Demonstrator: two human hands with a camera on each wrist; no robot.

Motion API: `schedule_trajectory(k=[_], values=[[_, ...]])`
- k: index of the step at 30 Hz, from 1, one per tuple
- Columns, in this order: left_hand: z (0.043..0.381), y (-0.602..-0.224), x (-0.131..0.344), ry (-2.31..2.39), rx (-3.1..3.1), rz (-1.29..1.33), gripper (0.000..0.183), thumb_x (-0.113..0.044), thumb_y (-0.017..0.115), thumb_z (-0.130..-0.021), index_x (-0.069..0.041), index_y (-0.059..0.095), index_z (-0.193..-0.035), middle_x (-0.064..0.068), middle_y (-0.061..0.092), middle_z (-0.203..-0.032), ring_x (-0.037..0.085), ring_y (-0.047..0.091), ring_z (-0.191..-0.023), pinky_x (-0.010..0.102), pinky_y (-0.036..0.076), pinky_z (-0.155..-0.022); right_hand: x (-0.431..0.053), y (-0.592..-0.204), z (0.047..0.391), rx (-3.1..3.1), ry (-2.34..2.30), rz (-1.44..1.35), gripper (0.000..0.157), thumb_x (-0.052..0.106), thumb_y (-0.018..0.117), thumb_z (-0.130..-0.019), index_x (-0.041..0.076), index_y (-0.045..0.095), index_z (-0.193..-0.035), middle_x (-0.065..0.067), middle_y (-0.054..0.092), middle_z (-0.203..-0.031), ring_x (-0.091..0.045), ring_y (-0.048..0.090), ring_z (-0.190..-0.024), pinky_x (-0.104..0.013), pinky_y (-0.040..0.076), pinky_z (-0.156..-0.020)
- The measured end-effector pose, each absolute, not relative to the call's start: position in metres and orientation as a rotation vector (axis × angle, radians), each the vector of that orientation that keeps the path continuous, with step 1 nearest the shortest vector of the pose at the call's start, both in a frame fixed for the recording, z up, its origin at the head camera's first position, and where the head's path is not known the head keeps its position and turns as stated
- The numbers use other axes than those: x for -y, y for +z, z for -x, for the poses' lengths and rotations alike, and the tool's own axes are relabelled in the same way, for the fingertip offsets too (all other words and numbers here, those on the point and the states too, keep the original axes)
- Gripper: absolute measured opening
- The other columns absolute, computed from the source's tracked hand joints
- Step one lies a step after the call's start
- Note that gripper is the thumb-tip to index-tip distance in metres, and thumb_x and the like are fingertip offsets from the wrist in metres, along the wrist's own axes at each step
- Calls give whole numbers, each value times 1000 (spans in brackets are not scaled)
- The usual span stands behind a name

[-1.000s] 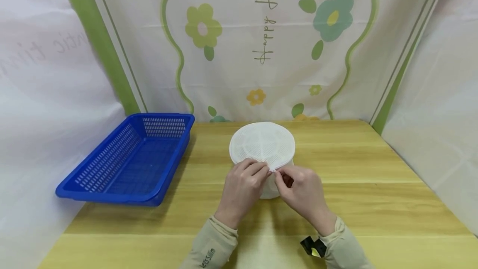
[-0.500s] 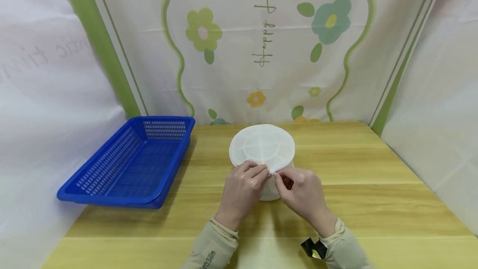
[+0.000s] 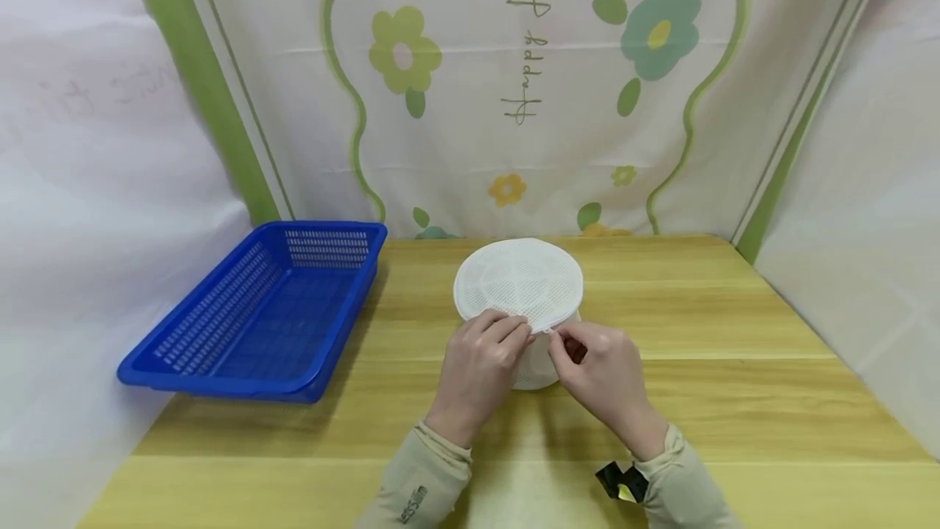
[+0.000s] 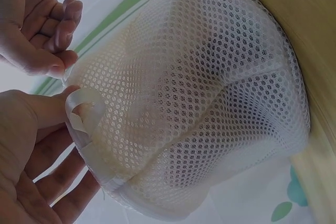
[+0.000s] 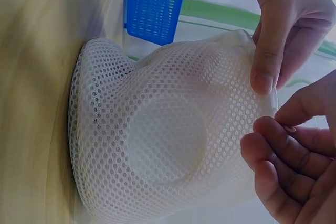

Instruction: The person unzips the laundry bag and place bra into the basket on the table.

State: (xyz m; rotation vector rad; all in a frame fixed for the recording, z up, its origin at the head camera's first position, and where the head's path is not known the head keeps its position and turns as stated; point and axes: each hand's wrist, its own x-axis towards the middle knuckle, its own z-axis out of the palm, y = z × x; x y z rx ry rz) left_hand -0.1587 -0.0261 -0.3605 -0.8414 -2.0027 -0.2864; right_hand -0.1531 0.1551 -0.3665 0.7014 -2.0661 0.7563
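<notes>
A round white mesh laundry bag (image 3: 518, 277) stands upright on the table, its flat lid facing up. My left hand (image 3: 479, 370) grips the near rim, thumb against the side and fingers over the lid. A white ribbon loop (image 4: 84, 109) sticks out from the rim by that thumb in the left wrist view. Just to the right, my right hand (image 3: 604, 374) pinches a small zipper pull at the rim between thumb and index finger; its fingertips mostly hide the pull. Soft folds dent the mesh side (image 5: 168, 135) in the right wrist view.
A blue plastic basket (image 3: 319, 374) with slotted walls stands at the left of the wooden table (image 3: 734, 398). A flower-printed curtain (image 3: 455, 64) hangs behind the table's far edge. A black strap piece (image 3: 620, 482) sits at my right cuff.
My right hand has shifted slightly rightward along the rim, so the gap between the two hands' fingertips has widened a little. My left hand keeps its grip. The head view has shifted slightly.
</notes>
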Motion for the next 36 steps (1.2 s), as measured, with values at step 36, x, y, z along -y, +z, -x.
schedule_trajectory(k=[36], values=[[159, -361, 22, -318, 2038, 851, 5, -8, 76, -86, -10, 76, -90, -1, 72, -95, 17, 63, -93, 28, 53, -84, -153, -366, 150, 2087, 862, -820, 10, 5, 67, -85, 10, 71, -78, 10, 57, -65, 0, 49, -53, -16, 42, -45]])
